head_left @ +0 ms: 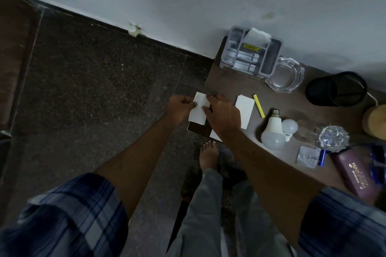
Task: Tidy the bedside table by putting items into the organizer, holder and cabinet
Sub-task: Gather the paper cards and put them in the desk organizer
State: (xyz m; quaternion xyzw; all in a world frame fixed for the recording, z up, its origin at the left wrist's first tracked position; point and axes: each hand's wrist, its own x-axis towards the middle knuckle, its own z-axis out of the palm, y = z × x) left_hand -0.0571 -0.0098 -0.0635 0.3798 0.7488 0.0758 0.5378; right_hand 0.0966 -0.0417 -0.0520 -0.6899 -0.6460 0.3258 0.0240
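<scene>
A white slip of paper (197,110) hangs over the left edge of the brown bedside table (229,81). My left hand (179,108) pinches its left side and my right hand (222,118) pinches its right side. Another white paper (244,110) lies just right of my right hand, and a further white corner (215,136) shows under my wrist. The grey compartment organizer (269,62) stands at the table's back, with a white paper upright in it. A black mesh holder (336,88) stands to the right, and a yellow highlighter (259,106) lies between.
A glass ashtray (285,75) sits beside the organizer. Two white bulbs (272,131), a crystal-like glass piece (333,138), a foil packet (308,156), a blue cylinder (322,157), a maroon case (353,175) and a wooden object (376,121) crowd the table's right. Dark speckled floor lies left; my bare foot (208,153) stands below the table edge.
</scene>
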